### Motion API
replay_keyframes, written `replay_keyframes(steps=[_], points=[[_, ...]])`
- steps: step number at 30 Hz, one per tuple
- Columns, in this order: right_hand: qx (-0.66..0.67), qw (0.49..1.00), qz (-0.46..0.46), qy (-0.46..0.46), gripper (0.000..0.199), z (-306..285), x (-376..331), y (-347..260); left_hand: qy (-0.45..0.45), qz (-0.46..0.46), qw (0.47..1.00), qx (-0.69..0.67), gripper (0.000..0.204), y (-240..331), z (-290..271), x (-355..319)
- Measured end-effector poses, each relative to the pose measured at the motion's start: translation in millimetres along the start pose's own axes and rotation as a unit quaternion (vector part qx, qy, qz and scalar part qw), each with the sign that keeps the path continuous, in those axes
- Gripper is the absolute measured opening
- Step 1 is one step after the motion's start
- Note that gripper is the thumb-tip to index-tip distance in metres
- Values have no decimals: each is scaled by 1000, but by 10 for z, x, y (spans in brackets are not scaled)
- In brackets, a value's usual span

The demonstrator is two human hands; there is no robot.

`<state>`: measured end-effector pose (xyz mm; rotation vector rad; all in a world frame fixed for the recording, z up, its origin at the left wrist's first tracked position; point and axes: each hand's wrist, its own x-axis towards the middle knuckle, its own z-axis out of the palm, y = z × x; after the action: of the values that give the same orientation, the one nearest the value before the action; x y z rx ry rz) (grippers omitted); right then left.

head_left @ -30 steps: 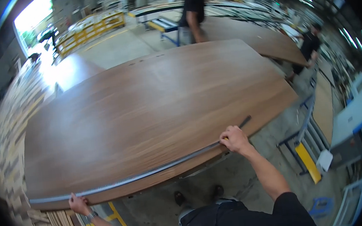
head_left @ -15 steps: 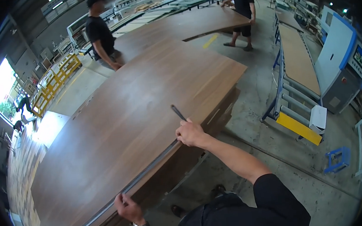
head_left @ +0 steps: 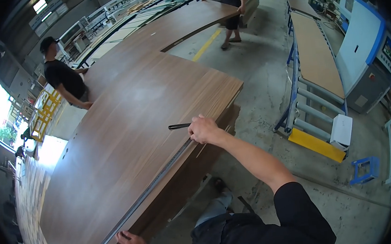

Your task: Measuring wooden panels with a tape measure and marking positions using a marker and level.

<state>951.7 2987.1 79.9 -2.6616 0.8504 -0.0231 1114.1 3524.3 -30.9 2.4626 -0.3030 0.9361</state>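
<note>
A large wood-grain panel (head_left: pixel 126 123) lies on a stack of similar boards in front of me. Along its near edge runs a long grey metal straightedge (head_left: pixel 142 198). My right hand (head_left: pixel 203 129) is closed at the straightedge's far end, on a slim black tool (head_left: pixel 178 126) that sticks out leftward over the panel; its exact kind is unclear. My left hand (head_left: pixel 132 242), with a watch at the wrist, is at the near left edge, fingers apart and fingertips beside the straightedge. The right palm hides whatever else is inside it.
Two people in dark clothes hold another wood-grain panel (head_left: pixel 137 45) beyond mine, one person (head_left: pixel 63 77) at left, one (head_left: pixel 230 2) at the far side. To the right stand a roller conveyor (head_left: pixel 315 104), a blue-and-white machine (head_left: pixel 368 51) and a blue stool (head_left: pixel 365 170).
The view has shifted. The black tool has swung from pointing up and away to lying leftward. My left hand has slid toward the near end, its fingers loosened. The far panel has moved nearer mine.
</note>
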Motion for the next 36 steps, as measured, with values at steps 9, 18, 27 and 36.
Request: replay_keyframes(steps=[9,18,27,36], points=[[-78,995,-50,-40,18,-779,781,1783,134,-12,989,64,30,-261,618,106],[-47,996,-71,-19,16,-1169,1198,3126,58,-181,973,127,45,313,482,18],[-17,994,31,-99,18,-1466,1270,3518,-24,-137,990,-6,38,3411,1197,-198],[-22,999,-34,-25,21,-1384,1200,3754,-64,-101,979,167,49,3599,1563,-382]])
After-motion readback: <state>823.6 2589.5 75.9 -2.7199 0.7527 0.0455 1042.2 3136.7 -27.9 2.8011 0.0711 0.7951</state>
